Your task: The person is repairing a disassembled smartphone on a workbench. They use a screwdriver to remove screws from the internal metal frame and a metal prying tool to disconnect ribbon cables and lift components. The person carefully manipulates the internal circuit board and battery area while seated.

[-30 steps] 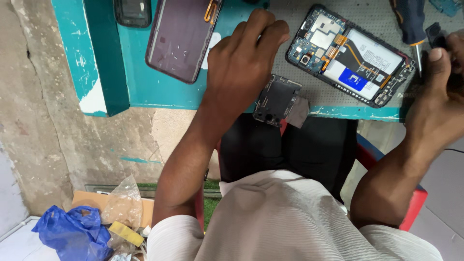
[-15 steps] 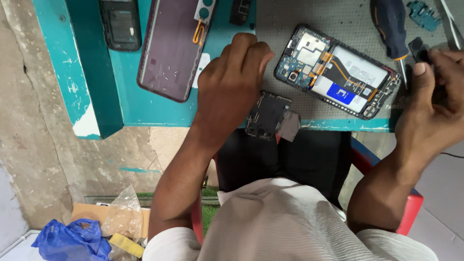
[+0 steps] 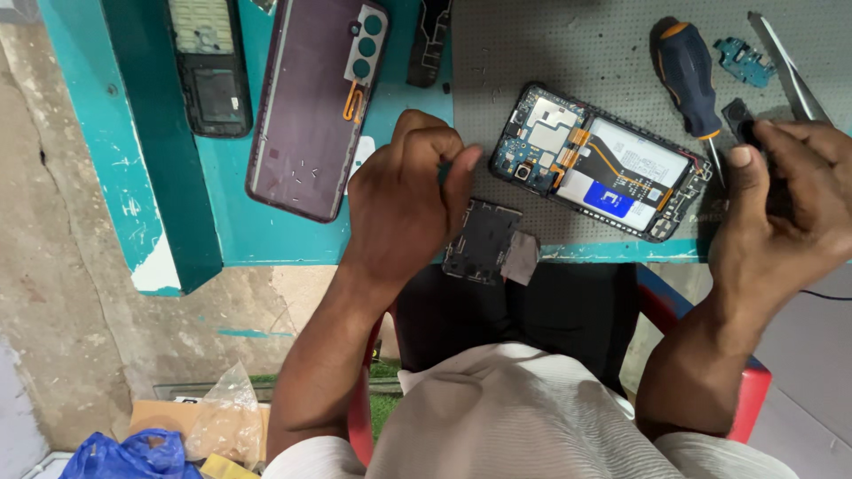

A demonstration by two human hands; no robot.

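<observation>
An opened phone (image 3: 603, 164) lies on a grey mat (image 3: 568, 53), its circuit board and battery bared. My left hand (image 3: 408, 195) rests just left of it, fingers curled round a small dark tool that barely shows. A black inner cover plate (image 3: 484, 241) hangs over the table's front edge below that hand. My right hand (image 3: 785, 208) is at the right edge, pinching a small black part between thumb and fingers. A screwdriver (image 3: 692, 89) with a dark blue and orange handle lies between the phone and my right hand.
On the teal table (image 3: 266, 235) lie a purple phone back cover (image 3: 315, 106), an old black phone shell (image 3: 209, 66), a black strip part (image 3: 430, 40), metal tweezers (image 3: 790, 66) and a small blue-green board (image 3: 741, 58). Below, a red chair (image 3: 745, 390), a cardboard box and plastic bags (image 3: 222, 417) on the floor.
The view has shifted, so the table's things sit lower in frame. My left hand has curled into a fist beside the phone. My right hand keeps its pinch on the small part.
</observation>
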